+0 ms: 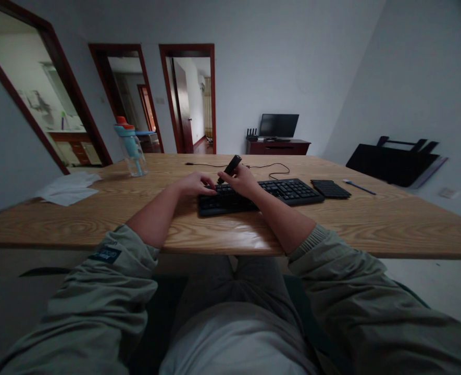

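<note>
A black keyboard [293, 190] lies on the wooden table in front of me, slightly turned. My right hand [243, 180] is above its left half, fingers closed around a black handheld tool [232, 165]. This tool is thick and tilted, its upper end leaning right and its narrower lower end pointing down at the keys. Its exact kind is too dark to make out. My left hand [196, 184] is at the keyboard's left end, thumb and fingers curled onto its far left corner. My right forearm covers part of the keys.
Right of the keyboard lie black keycaps [330, 188] in rows and a blue toothbrush [360, 186]. A black cable [279, 165] curls behind. On the left stand a clear bottle [132, 151] with a red and blue lid and white tissues [71, 186]. The table's front edge [222, 250] is near my lap.
</note>
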Action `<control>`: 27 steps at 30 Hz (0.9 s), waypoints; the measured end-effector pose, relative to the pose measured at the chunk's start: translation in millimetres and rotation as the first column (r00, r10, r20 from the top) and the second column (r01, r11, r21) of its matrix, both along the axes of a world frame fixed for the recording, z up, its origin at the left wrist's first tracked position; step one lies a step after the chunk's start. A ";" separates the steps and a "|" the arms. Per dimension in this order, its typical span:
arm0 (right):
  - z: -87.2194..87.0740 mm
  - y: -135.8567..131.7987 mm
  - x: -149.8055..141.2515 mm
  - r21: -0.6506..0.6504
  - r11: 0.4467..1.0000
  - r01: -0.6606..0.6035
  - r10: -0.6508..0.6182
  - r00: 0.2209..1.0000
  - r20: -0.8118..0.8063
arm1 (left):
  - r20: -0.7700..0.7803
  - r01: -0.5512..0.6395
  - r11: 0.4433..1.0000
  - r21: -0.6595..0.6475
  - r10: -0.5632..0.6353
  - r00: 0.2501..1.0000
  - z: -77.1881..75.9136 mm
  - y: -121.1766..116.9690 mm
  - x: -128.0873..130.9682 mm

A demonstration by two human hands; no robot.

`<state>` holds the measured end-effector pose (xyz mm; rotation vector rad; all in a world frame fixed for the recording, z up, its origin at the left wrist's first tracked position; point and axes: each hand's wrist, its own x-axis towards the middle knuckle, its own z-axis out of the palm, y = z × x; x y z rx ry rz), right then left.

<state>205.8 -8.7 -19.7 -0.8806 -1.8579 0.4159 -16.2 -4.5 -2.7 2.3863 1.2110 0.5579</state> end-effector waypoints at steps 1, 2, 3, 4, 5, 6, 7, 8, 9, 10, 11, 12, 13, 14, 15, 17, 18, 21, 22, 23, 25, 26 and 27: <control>0.3 -0.5 -0.1 -0.001 1.000 -0.004 0.004 1.000 0.001 | -0.006 0.002 1.000 0.000 -0.002 1.000 0.0 -0.1 0.1; 0.6 -1.0 -0.3 -0.002 1.000 -0.005 0.005 1.000 0.000 | -0.012 0.002 1.000 0.001 -0.002 1.000 0.2 -0.4 0.3; 1.1 -1.6 -0.4 -0.004 1.000 -0.002 0.002 1.000 -0.001 | -0.018 0.002 1.000 0.008 -0.002 1.000 0.5 -0.8 0.7; 1.6 -2.3 -0.5 -0.007 1.000 0.001 -0.001 1.000 0.000 | -0.024 0.000 1.000 0.021 0.001 1.000 0.9 -1.7 1.2; 2.2 -3.1 -0.6 -0.010 1.000 0.003 -0.003 1.000 0.003 | -0.030 -0.005 0.999 0.037 0.006 1.000 1.6 -2.8 2.0; 2.9 -4.0 -0.6 -0.012 1.000 0.005 -0.005 1.000 0.007 | -0.037 -0.009 0.999 0.052 0.010 0.999 2.4 -4.2 3.0; 3.6 -4.9 -0.6 -0.014 1.000 0.009 -0.009 1.000 0.011 | -0.042 -0.011 0.998 0.061 0.014 0.999 3.2 -5.8 4.2; 4.2 -5.8 -0.5 -0.016 1.000 0.015 -0.015 1.000 0.015 | -0.047 -0.015 0.998 0.067 0.018 0.999 3.9 -7.5 5.6; 4.7 -6.7 -0.5 -0.017 1.000 0.023 -0.023 1.000 0.019 | -0.053 -0.019 0.997 0.071 0.023 0.998 4.4 -8.9 7.0; 5.0 -7.4 -0.4 -0.017 0.999 0.031 -0.031 0.999 0.022 | -0.060 -0.023 0.997 0.076 0.027 0.998 4.8 -10.1 8.3; 5.2 -8.0 -0.4 -0.018 0.999 0.036 -0.035 0.999 0.024 | -0.069 -0.025 0.996 0.082 0.030 0.997 5.0 -10.9 9.4; 5.3 -8.4 -0.4 -0.019 0.999 0.034 -0.034 0.999 0.028 | -0.078 -0.025 0.995 0.091 0.032 0.996 5.1 -11.4 10.4; 5.3 -8.6 -0.4 -0.020 0.999 0.028 -0.027 0.999 0.033 | -0.087 -0.024 0.995 0.101 0.033 0.996 5.2 -11.6 11.0; 5.3 -8.8 -0.5 -0.019 1.000 0.020 -0.020 0.999 0.037 | -0.095 -0.020 0.994 0.107 0.030 0.995 5.2 -11.6 11.5; 5.3 -8.8 -0.6 -0.017 1.000 0.015 -0.014 0.999 0.039 | -0.098 -0.016 0.994 0.111 0.027 0.995 5.3 -11.6 11.7; 5.5 -8.8 -0.8 -0.008 1.000 0.020 -0.020 0.999 0.045 | -0.099 -0.007 0.993 0.115 0.018 0.995 5.6 -11.7 11.7; 5.7 -8.8 -0.8 -0.002 0.999 0.035 -0.034 0.998 0.051 | -0.097 -0.002 0.993 0.116 0.013 0.995 5.8 -11.7 11.6; 6.5 -8.8 -0.8 0.004 0.996 0.088 -0.088 0.994 0.071 | -0.084 0.005 0.993 0.115 0.004 0.996 6.1 -11.5 10.9; 6.7 -8.7 -0.8 0.002 0.995 0.100 -0.100 0.992 0.074 | -0.080 0.004 0.993 0.114 0.006 0.997 5.9 -11.1 10.6; 7.0 -8.6 -0.7 -0.001 0.995 0.105 -0.104 0.992 0.076 | -0.077 0.000 0.994 0.113 0.009 0.997 5.7 -10.6 10.3; 7.3 -8.1 -0.6 -0.014 0.995 0.101 -0.100 0.992 0.075 | -0.079 -0.012 0.994 0.113 0.021 0.997 5.1 -9.3 9.9; 7.4 -7.7 -0.6 -0.023 0.995 0.098 -0.096 0.993 0.073 | -0.080 -0.017 0.993 0.113 0.026 0.996 4.8 -8.7 9.7; 7.5 -7.4 -0.5 -0.035 0.995 0.096 -0.093 0.993 0.072 | -0.082 -0.020 0.994 0.111 0.029 0.996 4.6 -8.2 9.6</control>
